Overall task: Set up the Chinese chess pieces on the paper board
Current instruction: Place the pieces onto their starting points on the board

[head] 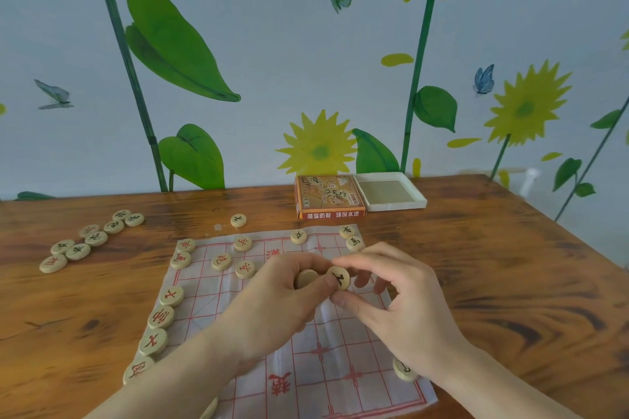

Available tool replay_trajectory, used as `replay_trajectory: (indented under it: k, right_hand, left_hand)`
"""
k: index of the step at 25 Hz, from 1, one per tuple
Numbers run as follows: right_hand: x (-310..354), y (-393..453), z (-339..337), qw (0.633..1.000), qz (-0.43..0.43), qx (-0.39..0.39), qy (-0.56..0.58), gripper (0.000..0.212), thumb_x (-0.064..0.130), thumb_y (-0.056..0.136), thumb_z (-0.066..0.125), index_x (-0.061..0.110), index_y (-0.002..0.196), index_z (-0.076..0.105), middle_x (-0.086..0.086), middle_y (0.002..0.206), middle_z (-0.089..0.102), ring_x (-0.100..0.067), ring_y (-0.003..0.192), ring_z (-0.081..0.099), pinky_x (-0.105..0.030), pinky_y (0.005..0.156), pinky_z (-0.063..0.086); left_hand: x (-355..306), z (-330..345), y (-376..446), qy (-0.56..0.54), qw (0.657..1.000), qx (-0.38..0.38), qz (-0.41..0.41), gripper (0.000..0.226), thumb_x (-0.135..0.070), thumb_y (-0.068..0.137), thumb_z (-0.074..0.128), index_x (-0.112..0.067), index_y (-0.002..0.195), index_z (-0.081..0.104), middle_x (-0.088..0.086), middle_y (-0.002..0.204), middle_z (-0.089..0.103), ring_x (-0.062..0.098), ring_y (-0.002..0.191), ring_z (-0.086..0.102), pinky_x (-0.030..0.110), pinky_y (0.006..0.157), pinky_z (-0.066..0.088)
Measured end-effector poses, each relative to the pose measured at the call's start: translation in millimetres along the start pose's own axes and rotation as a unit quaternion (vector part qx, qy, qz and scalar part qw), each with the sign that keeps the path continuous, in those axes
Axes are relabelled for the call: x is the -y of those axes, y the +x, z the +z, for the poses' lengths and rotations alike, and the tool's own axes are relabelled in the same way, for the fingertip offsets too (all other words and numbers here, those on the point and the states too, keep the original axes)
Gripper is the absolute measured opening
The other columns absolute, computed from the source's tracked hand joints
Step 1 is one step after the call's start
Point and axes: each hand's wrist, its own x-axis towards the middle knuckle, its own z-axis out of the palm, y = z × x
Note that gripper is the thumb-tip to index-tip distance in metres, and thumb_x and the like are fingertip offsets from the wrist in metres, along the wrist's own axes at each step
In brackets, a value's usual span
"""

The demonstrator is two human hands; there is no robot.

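A white paper board (306, 360) with a red grid lies on the wooden table (493, 265). Round wooden pieces stand along its left edge (162, 316) and near its far edge (243, 243). Over the board's middle, my left hand (275, 303) grips a blank-faced wooden piece (305, 277). My right hand (401, 296) pinches a black-marked piece (338, 277) between thumb and forefinger, right beside the left hand's piece. Another piece (403, 369) lies at the board's right edge, partly hidden by my right wrist.
Several loose pieces (80, 241) lie in a cluster on the table at the left, and one piece (238, 220) sits just beyond the board. The orange game box (328, 199) and its open white tray (389, 192) stand against the wall behind the board.
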Motion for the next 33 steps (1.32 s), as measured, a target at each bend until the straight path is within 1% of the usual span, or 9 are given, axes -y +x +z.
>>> replay_trajectory:
  k: [4, 7, 15, 19, 22, 24, 28, 31, 33]
  right_hand:
    - [-6.5, 3.3, -7.6, 0.998, 0.025, -0.045, -0.031, 0.035, 0.031, 0.081, 0.081, 0.024, 0.116, 0.075, 0.016, 0.103, 0.066, -0.008, 0.092, 0.065, -0.010, 0.076, 0.047]
    - [-23.3, 7.3, -19.6, 0.992, 0.076, -0.083, -0.060, 0.033, 0.016, 0.084, 0.081, 0.024, 0.115, 0.074, 0.019, 0.103, 0.068, -0.003, 0.094, 0.065, -0.007, 0.075, 0.048]
    - [-38.1, 3.8, -17.6, 0.982, 0.106, 0.007, -0.155, 0.015, 0.031, 0.086, 0.079, 0.037, 0.096, 0.069, 0.025, 0.090, 0.065, 0.001, 0.089, 0.060, -0.016, 0.073, 0.044]
    - [-43.1, 1.4, -14.6, 0.974, 0.104, 0.059, -0.194, 0.012, 0.034, 0.086, 0.077, 0.037, 0.095, 0.071, 0.024, 0.095, 0.063, 0.000, 0.096, 0.052, -0.019, 0.078, 0.041]
    - [-32.7, 3.7, -19.9, 0.983, 0.075, -0.033, -0.164, 0.015, 0.025, 0.085, 0.077, 0.030, 0.097, 0.071, 0.021, 0.099, 0.062, -0.005, 0.101, 0.054, -0.013, 0.080, 0.040]
    - [-16.5, 2.7, -21.0, 0.995, 0.045, -0.034, -0.083, 0.023, 0.025, 0.084, 0.077, 0.029, 0.106, 0.070, 0.019, 0.103, 0.064, -0.009, 0.102, 0.059, -0.012, 0.081, 0.042]
    - [4.2, -3.3, -9.6, 0.996, 0.009, 0.092, 0.017, 0.035, 0.026, 0.087, 0.080, 0.028, 0.120, 0.069, 0.013, 0.109, 0.064, -0.017, 0.101, 0.061, -0.021, 0.083, 0.048]
    - [6.2, -1.9, -10.3, 0.995, 0.026, 0.077, 0.064, 0.033, 0.022, 0.088, 0.078, 0.028, 0.120, 0.072, 0.012, 0.108, 0.067, -0.015, 0.100, 0.065, -0.022, 0.079, 0.049]
    - [8.4, -1.2, -10.6, 0.992, 0.031, 0.078, 0.095, 0.037, 0.020, 0.087, 0.079, 0.032, 0.121, 0.071, 0.011, 0.106, 0.070, -0.016, 0.094, 0.069, -0.027, 0.075, 0.053]
  left_hand:
    - [-2.7, 1.2, 0.7, -0.080, 0.995, -0.030, -0.044, 0.025, -0.008, 0.106, 0.048, -0.012, 0.109, 0.072, 0.003, 0.077, 0.072, 0.012, 0.050, 0.036, 0.022, 0.048, 0.033]
    - [-2.0, -1.5, 4.1, -0.176, 0.978, -0.050, -0.097, 0.029, 0.000, 0.102, 0.044, -0.004, 0.107, 0.073, 0.010, 0.082, 0.068, 0.015, 0.053, 0.037, 0.024, 0.049, 0.030]
    - [-0.4, -3.5, 9.6, -0.306, 0.939, -0.031, -0.155, 0.039, 0.005, 0.090, 0.038, 0.005, 0.116, 0.067, 0.016, 0.085, 0.066, 0.016, 0.056, 0.041, 0.025, 0.044, 0.031]
    - [1.4, -3.5, 6.2, -0.271, 0.954, -0.025, -0.128, 0.025, -0.005, 0.105, 0.045, -0.002, 0.121, 0.064, 0.014, 0.086, 0.069, 0.016, 0.060, 0.045, 0.024, 0.047, 0.035]
    - [2.9, -2.7, 3.5, -0.225, 0.968, -0.014, -0.113, 0.025, -0.018, 0.108, 0.047, -0.004, 0.120, 0.064, 0.007, 0.076, 0.062, 0.013, 0.059, 0.044, 0.024, 0.050, 0.036]
    - [2.5, -1.2, 2.4, -0.184, 0.979, 0.000, -0.093, 0.028, -0.025, 0.106, 0.050, -0.004, 0.117, 0.065, 0.004, 0.071, 0.055, 0.012, 0.058, 0.039, 0.024, 0.052, 0.033]
    - [-4.0, 2.0, -2.1, -0.100, 0.992, 0.057, -0.057, 0.048, -0.050, 0.095, 0.055, -0.004, 0.095, 0.070, 0.004, 0.060, 0.044, 0.015, 0.054, 0.030, 0.023, 0.052, 0.027]
    - [-9.0, 3.7, -5.2, -0.026, 0.996, 0.079, -0.035, 0.049, -0.056, 0.094, 0.052, -0.018, 0.069, 0.068, 0.006, 0.056, 0.044, 0.014, 0.048, 0.030, 0.021, 0.048, 0.028]
    - [-7.2, 4.8, -5.7, 0.006, 0.996, 0.083, -0.019, 0.053, -0.057, 0.095, 0.049, -0.017, 0.067, 0.070, 0.006, 0.054, 0.044, 0.014, 0.047, 0.030, 0.023, 0.047, 0.026]
